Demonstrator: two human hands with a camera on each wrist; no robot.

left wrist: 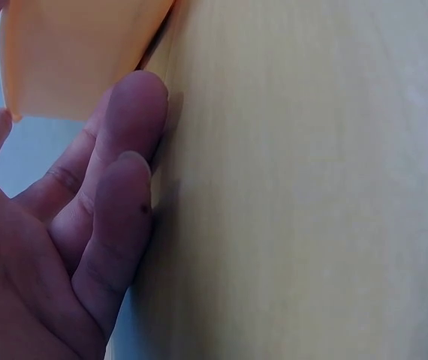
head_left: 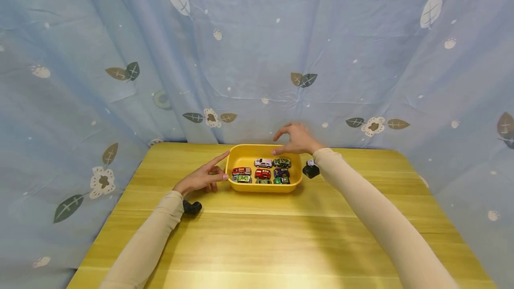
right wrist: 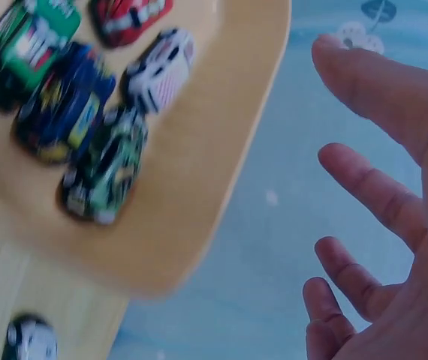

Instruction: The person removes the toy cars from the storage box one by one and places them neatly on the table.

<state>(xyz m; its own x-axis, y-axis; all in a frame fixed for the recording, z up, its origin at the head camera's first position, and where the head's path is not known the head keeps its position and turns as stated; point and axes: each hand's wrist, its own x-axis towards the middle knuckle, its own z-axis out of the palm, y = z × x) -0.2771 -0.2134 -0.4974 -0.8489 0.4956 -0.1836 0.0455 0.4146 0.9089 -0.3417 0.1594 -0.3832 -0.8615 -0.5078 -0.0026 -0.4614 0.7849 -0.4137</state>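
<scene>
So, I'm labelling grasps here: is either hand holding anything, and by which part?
Neither hand appears to grip anything. The left hand touches the yellow bin at its left rim; the right hand is empty.

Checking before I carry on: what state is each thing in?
Yellow tray: upright, open-topped, on the table.
Toy cars: upright inside the tray, nearest ones partly hidden.
Outer car: outside the tray, to its right, partly hidden.
Left hand: touching the tray's left end.
Right hand: fingers apart, holding nothing.
</scene>
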